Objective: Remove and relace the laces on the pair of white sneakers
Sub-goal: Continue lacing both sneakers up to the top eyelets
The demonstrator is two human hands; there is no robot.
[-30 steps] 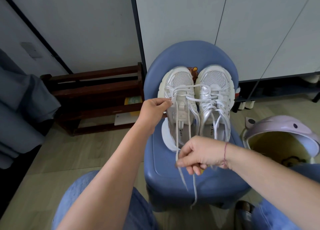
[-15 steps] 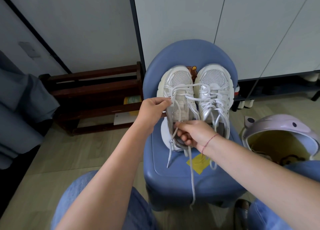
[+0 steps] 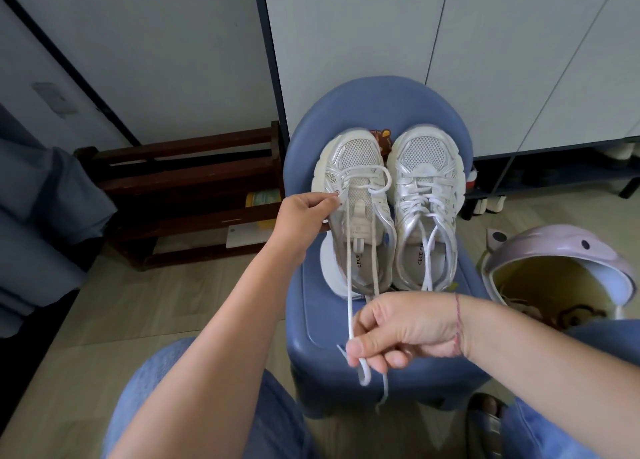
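At lower centre, the right hand (image 3: pixel 405 334), gripping the lace (image 3: pixel 349 296), had pulled it from the left-of-frame sneaker (image 3: pixel 356 157) (unlacing under way); the left hand (image 3: pixel 304 213) pinched its edge.

Your left hand (image 3: pixel 301 216) pinches the eyelet edge of the left sneaker (image 3: pixel 356 168), which stands on the blue chair (image 3: pixel 311 320). Your right hand (image 3: pixel 405 334) grips both strands of its white lace (image 3: pixel 349 285), which run straight back from the toe-end eyelets. The right sneaker (image 3: pixel 427 168) stands just beside it, laced.
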